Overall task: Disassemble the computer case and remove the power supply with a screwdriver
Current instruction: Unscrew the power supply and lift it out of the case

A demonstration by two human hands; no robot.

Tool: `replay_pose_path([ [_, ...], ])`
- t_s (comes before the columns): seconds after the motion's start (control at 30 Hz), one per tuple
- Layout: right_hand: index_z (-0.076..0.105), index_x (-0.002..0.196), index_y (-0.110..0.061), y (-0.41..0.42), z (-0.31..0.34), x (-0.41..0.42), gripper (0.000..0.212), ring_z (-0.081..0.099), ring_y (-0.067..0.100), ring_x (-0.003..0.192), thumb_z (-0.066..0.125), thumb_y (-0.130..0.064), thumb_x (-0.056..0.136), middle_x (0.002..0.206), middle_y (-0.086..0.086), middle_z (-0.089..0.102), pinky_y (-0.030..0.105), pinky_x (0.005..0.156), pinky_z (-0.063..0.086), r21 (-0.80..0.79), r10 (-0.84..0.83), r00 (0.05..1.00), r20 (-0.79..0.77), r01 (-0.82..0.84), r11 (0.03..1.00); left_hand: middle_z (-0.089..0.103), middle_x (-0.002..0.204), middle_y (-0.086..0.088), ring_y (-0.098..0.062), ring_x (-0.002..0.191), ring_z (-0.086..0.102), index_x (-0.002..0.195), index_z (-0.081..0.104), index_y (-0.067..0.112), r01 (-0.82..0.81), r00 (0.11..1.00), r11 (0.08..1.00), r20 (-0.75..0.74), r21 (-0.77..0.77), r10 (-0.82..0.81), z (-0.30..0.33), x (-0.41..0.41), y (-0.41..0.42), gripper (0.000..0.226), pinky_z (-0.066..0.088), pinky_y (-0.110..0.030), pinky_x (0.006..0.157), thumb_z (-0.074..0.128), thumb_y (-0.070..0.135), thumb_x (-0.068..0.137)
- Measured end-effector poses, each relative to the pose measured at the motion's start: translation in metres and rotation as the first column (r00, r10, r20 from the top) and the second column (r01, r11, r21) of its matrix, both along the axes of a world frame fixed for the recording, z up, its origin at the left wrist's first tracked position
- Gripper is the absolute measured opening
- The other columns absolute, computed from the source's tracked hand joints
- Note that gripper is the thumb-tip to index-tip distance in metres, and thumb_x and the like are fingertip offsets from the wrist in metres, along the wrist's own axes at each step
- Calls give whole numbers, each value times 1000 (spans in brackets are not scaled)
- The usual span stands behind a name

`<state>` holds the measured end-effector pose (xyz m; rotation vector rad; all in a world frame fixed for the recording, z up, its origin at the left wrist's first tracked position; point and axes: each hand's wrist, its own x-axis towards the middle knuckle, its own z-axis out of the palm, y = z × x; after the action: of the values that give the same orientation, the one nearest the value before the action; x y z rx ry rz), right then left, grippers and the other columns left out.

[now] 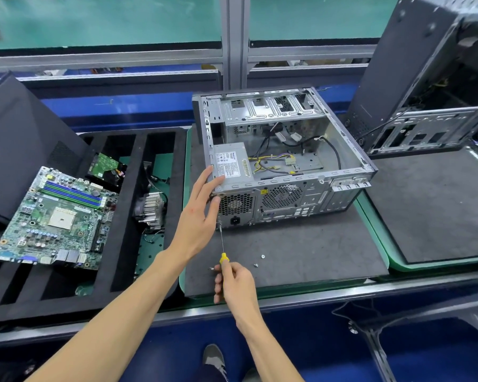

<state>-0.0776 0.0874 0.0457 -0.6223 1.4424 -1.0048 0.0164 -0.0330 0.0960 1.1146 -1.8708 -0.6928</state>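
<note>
An open grey computer case point(340, 150) lies on its side on a dark mat, rear panel facing me. The silver power supply point(233, 164) sits in its near left corner, with loose cables beside it. My left hand point(202, 208) rests on that corner, fingers over the power supply's top edge and thumb on the rear panel. My right hand point(233, 282) grips the yellow handle of a screwdriver point(222, 244). Its shaft points up to the lower left corner of the rear panel, beside the power socket.
Loose screws point(262, 256) lie on the dark mat point(301, 252) near my right hand. A black foam tray point(127, 244) at the left holds a motherboard point(55, 216), a heatsink with fan point(151, 208) and a drive. Another opened case point(425, 106) stands at the right.
</note>
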Motion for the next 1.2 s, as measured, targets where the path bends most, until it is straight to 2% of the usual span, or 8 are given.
replay_pose_path([
  [0.2,60,90,-4,2,-3,8,30,53,10,43,53,-30,104,64,2,61,27,41,47,-41,-23,979,-203,15,999,21,161,19,-2,146,26,145,46,27,-9,1000,1000,-14,15,10,1,-1,2,42,41,-47,111,43,13,105],
  [0.33,55,86,-10,-2,-2,8,27,36,9,41,57,-31,103,56,-2,49,22,34,27,97,-108,973,204,89,991,21,161,18,-4,147,26,144,46,27,-5,1000,1000,-13,22,5,2,-1,2,42,41,-50,111,43,13,105],
  [0.43,59,88,-9,-7,0,-3,36,23,6,39,48,-39,105,56,-4,31,19,30,17,263,-225,681,697,49,964,22,162,17,-5,148,25,144,46,25,-2,1000,1000,-16,27,3,2,-1,2,42,39,-50,113,44,12,105],
  [0.57,60,99,-2,-9,-2,-19,30,28,10,46,47,-28,101,64,-1,31,22,34,23,234,-179,446,877,-70,970,22,161,17,-5,148,25,144,47,25,-11,1000,999,-17,31,12,2,-2,2,42,39,-50,113,44,12,104],
  [0.7,60,95,-2,-11,-3,-23,29,35,8,47,49,-26,105,63,-1,42,19,34,26,216,-176,621,764,10,976,21,161,20,-5,148,26,144,46,28,-14,1000,999,-22,35,15,2,-2,3,42,39,-50,113,43,14,105],
  [0.83,64,91,-5,-9,-2,-26,34,39,7,45,53,-33,105,60,-3,52,20,36,25,77,-38,972,232,21,997,21,161,20,-4,147,26,144,46,28,-31,999,999,-40,28,32,2,-6,5,42,38,-49,113,43,13,105],
  [0.93,63,94,-7,-10,6,-20,37,38,7,42,49,-40,105,55,-5,56,21,37,28,79,34,999,22,-36,996,22,161,21,-6,147,28,144,47,29,-40,998,999,-38,18,40,1,-6,5,42,40,-47,113,42,14,105],
  [1.2,62,107,5,-17,8,-33,41,41,13,52,33,-23,108,65,4,49,23,45,33,228,-13,811,585,-149,962,23,160,22,2,147,22,143,47,29,-48,996,997,-69,55,52,3,-8,6,41,34,-48,117,43,13,106],
])
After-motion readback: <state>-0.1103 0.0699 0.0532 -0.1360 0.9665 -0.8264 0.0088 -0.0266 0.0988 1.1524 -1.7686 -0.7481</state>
